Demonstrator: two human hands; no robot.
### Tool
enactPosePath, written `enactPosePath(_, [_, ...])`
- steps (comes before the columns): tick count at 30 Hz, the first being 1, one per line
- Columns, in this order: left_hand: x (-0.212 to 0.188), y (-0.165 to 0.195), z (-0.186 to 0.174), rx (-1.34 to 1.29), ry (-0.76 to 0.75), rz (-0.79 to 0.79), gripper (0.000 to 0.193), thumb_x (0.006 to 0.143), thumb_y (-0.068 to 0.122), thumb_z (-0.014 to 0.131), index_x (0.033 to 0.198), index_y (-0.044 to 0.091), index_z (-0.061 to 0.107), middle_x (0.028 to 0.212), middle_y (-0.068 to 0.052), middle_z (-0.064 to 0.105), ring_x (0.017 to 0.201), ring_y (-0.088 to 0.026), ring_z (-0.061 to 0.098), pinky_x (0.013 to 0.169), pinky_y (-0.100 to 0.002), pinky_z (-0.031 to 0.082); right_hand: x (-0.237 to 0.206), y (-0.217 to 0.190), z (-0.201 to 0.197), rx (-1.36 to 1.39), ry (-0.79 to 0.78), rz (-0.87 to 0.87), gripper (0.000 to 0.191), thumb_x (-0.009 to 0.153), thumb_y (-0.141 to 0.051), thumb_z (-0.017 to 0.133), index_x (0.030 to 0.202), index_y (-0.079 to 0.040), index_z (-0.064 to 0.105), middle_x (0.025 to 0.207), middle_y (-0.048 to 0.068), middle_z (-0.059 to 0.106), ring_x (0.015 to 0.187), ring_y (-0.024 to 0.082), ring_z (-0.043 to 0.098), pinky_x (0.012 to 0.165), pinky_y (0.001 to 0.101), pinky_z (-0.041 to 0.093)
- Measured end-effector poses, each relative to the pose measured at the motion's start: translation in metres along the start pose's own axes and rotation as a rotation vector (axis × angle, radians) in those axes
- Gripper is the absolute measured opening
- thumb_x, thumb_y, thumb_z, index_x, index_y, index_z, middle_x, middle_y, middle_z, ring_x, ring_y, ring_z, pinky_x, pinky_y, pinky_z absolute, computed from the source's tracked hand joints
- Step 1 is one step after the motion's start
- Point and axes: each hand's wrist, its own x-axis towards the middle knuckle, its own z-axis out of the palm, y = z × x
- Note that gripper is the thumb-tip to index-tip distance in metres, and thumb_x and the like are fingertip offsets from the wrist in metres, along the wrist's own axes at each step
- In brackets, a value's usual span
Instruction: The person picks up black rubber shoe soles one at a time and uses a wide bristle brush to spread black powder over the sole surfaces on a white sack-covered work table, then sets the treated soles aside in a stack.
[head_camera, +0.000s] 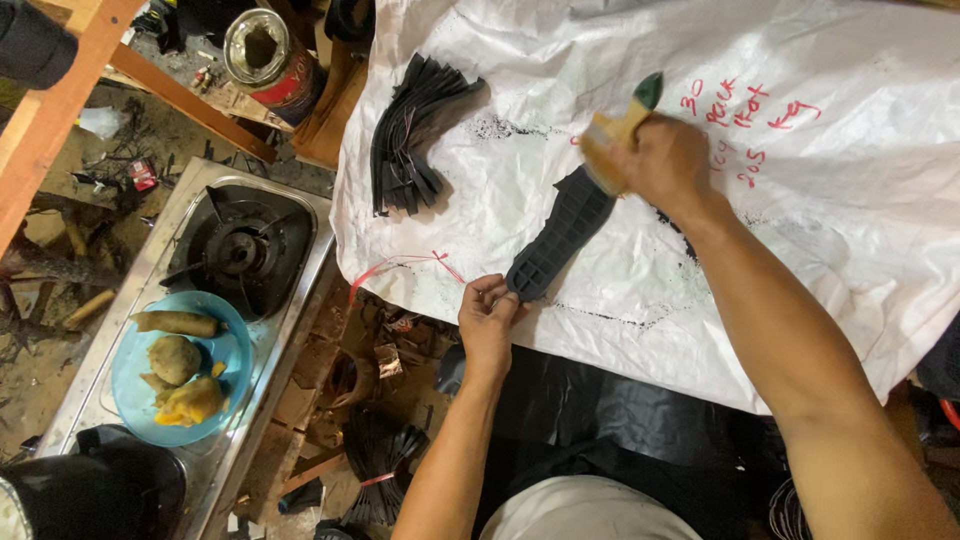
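One black ribbed sole piece is in work, lying at a slant on the white sheet that covers the surface. Going left to right: left hand pinches the sole's near tip, fingers closed tight on it at the sheet's front edge. Right hand is wrapped shut round a brush with a pale wooden body and green handle end, pressed on the sole's far end; bristles hidden under the hand, can't tell if they carry anything.

Progress, judged only: this piece looks mid-brushing, unfinished. A tied bundle of similar black strips sits further left on the sheet, well apart from the hands; can't tell if those are treated or waiting. Another dark bundle lies down on the floor below the sheet's edge. So at least one piece underway, more likely left.

Surface: the sheet is crumpled, has dark smudge lines and red handwriting at the right, and a loose red string near the left hand.

Room: cramped, cluttered workshop. Far left a steel gas stove with a black burner, a blue plate of food sitting on it. An open tin can stands above on wooden boards, a wooden beam at the top left. Scraps and debris on the ground.
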Motion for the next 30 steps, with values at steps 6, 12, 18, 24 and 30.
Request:
enactPosePath(6, [-0.006, 0.008, 0.01, 0.041, 0.012, 0.035, 0.028, 0.093, -0.006, 0.062, 0.121, -0.005, 0.059, 0.113, -0.016, 0.064, 0.083, -0.02, 0.068, 0.076, -0.031, 0.061, 0.003, -0.017, -0.024, 0.112, 0.022, 0.109, 0.036, 0.094, -0.034, 0.078, 0.082, -0.001, 0.073, 0.073, 0.016, 0.07, 0.062, 0.031, 0.069, 0.06, 0.0416, 0.053])
enactPosePath(12, [-0.028, 0.054, 0.017, 0.709, -0.259, 0.449, 0.048, 0.083, -0.005, 0.063, 0.131, 0.001, 0.059, 0.145, -0.019, 0.049, 0.097, -0.021, 0.067, 0.082, -0.035, 0.059, -0.009, -0.03, -0.048, 0.237, 0.118, 0.127, 0.028, 0.091, -0.026, 0.081, 0.09, 0.001, 0.073, 0.074, 0.015, 0.07, 0.063, 0.022, 0.065, 0.061, 0.0369, 0.051])
enactPosePath(18, [-0.006, 0.056, 0.02, 0.647, -0.217, 0.265, 0.026, 0.099, 0.013, 0.065, 0.122, 0.0, 0.067, 0.118, -0.017, 0.072, 0.103, -0.024, 0.07, 0.088, -0.037, 0.06, -0.018, -0.043, -0.069, 0.585, 0.129, 0.293, 0.025, 0.096, -0.021, 0.077, 0.101, 0.003, 0.075, 0.083, 0.006, 0.071, 0.071, 0.01, 0.061, 0.063, 0.0297, 0.048])
enactPosePath(24, [0.007, 0.033, 0.004, -0.251, -0.176, -0.143, 0.026, 0.101, 0.009, 0.059, 0.125, -0.001, 0.055, 0.099, -0.016, 0.07, 0.084, -0.023, 0.072, 0.08, -0.033, 0.063, -0.041, -0.075, -0.055, 0.738, 0.08, 0.264, 0.027, 0.095, -0.022, 0.076, 0.107, 0.002, 0.076, 0.088, 0.008, 0.072, 0.075, 0.01, 0.063, 0.065, 0.0274, 0.051])
enactPosePath(30, [0.008, 0.024, -0.002, -0.136, -0.088, -0.188, 0.039, 0.1, 0.008, 0.059, 0.136, -0.005, 0.055, 0.097, -0.014, 0.07, 0.078, -0.019, 0.072, 0.077, -0.031, 0.064, -0.048, -0.102, -0.013, 0.541, -0.342, -0.075, 0.029, 0.085, -0.026, 0.08, 0.101, -0.003, 0.077, 0.086, 0.011, 0.077, 0.073, 0.018, 0.075, 0.068, 0.0313, 0.056])
